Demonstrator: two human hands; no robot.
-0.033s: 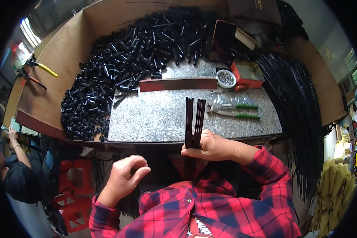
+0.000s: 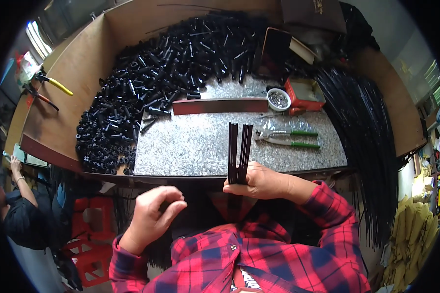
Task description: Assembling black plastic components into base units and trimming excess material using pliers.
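My right hand (image 2: 260,181) grips a bundle of thin black rods (image 2: 233,154) over the front edge of the worktop. The rods stand upright in two groups that spread slightly apart at the top; their lower ends are partly hidden by the fingers. Left of them, in front of the worktop edge, my left hand (image 2: 154,215) is loosely curled. A gap shows between its thumb and fingers, and I see nothing in it. Nearest beyond the rods lie pliers with green handles (image 2: 288,138) on the speckled worktop (image 2: 181,144).
Black tubular parts (image 2: 166,66) heap along the back and left, inside wooden side walls (image 2: 73,88). A dark red strip (image 2: 220,106) lies mid-table. Near it are a white cup of small metal pieces (image 2: 278,99), a red box (image 2: 303,95) and long black rods (image 2: 362,117). Another person (image 2: 27,210) is at far left.
My left hand has shifted very slightly up and to the right. My right hand and the rods stay where they were.
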